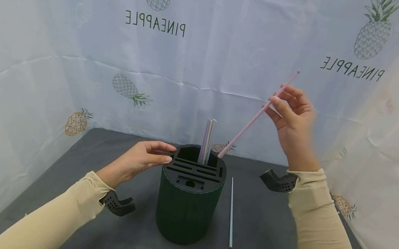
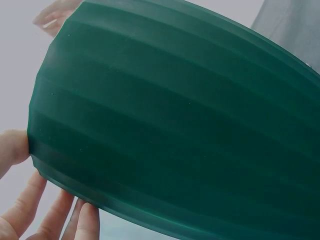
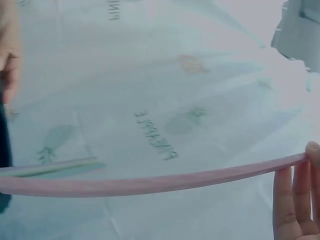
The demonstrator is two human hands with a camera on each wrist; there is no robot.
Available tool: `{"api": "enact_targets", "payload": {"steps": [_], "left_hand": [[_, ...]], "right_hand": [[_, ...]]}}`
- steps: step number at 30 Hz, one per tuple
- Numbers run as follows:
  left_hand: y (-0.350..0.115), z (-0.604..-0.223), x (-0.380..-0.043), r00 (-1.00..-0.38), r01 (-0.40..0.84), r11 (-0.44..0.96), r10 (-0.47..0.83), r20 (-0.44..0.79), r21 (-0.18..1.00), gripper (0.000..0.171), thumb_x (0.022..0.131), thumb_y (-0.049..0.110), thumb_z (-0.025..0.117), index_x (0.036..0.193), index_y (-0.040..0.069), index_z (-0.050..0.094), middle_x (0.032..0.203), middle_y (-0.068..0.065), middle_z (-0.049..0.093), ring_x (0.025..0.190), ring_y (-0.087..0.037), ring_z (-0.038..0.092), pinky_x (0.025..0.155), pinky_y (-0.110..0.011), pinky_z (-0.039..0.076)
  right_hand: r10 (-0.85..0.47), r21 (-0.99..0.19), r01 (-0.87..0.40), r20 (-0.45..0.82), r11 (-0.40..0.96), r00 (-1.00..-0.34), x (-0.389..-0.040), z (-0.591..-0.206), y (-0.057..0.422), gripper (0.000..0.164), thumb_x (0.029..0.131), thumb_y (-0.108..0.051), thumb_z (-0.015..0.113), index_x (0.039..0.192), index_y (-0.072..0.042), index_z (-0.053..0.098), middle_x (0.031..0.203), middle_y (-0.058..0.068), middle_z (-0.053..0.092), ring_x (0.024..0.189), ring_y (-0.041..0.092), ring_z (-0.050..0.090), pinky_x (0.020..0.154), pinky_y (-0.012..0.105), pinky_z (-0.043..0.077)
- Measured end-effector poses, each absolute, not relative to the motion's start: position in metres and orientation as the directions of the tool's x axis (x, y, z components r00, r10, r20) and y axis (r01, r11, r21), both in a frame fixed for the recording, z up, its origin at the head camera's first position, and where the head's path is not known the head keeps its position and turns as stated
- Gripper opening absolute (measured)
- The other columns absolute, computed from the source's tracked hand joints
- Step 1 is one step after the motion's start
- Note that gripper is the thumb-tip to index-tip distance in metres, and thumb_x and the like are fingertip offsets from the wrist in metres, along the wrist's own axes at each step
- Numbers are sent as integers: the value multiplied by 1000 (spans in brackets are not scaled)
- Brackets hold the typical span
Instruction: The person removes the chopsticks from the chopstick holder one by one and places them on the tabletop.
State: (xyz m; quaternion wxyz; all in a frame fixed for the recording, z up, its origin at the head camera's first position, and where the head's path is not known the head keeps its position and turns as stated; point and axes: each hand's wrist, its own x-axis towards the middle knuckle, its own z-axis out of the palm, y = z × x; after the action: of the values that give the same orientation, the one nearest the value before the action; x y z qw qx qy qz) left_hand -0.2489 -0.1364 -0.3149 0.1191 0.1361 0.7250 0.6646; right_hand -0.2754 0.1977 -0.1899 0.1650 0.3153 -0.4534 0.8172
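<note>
In the head view, a dark green round utensil holder with a black slotted top stands upright on the table. Several chopsticks poke up from its rear opening. My left hand rests against the holder's left rim, thumb and fingertips touching it; the left wrist view shows these fingers along the green wall. Up at the right, my right hand pinches a pink chopstick near its upper end. The chopstick slants down left, its thicker lower end overlapping the holder's right rear rim.
A light blue chopstick lies on the dark grey table, just right of the holder. White cloth printed with pineapples hangs behind and along both sides. Each wrist carries a black camera mount.
</note>
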Motion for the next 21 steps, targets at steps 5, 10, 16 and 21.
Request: {"api": "enact_targets", "payload": {"steps": [5, 10, 16, 21], "left_hand": [[-136, -315, -249, -935, 36, 87, 355, 3, 996, 48, 88, 18, 72, 132, 4, 56, 145, -11, 44, 130, -27, 47, 114, -46, 35], [-137, -315, -249, -931, 46, 91, 364, 10, 995, 49, 89, 18, 71, 133, 3, 55, 146, -12, 43, 131, -28, 47, 114, -46, 35], [-136, -315, -249, -933, 38, 83, 359, 6, 996, 48, 89, 17, 71, 132, 4, 56, 146, -10, 43, 130, -27, 47, 114, -46, 35], [-136, -315, -249, -931, 46, 83, 364, 13, 996, 48, 89, 18, 71, 132, 4, 56, 145, -10, 43, 130, -27, 47, 114, -46, 35]], "right_hand": [[55, -615, -532, 623, -582, -780, -274, -189, 225, 29, 86, 16, 59, 112, 2, 61, 95, 12, 63, 84, 23, 67, 72, 31, 61], [64, -727, -471, 511, -499, -857, -280, -215, 246, 31, 86, 12, 63, 114, -1, 64, 97, 9, 64, 86, 20, 68, 74, 29, 61], [6, -890, -336, 351, -308, -936, -298, -275, 268, 28, 88, 2, 65, 114, -9, 64, 97, 1, 64, 87, 11, 68, 77, 24, 59], [-27, -971, -218, 221, -100, -975, -310, -323, 280, 36, 89, -7, 68, 124, -7, 57, 95, -6, 65, 87, 4, 67, 79, 21, 58]]}}
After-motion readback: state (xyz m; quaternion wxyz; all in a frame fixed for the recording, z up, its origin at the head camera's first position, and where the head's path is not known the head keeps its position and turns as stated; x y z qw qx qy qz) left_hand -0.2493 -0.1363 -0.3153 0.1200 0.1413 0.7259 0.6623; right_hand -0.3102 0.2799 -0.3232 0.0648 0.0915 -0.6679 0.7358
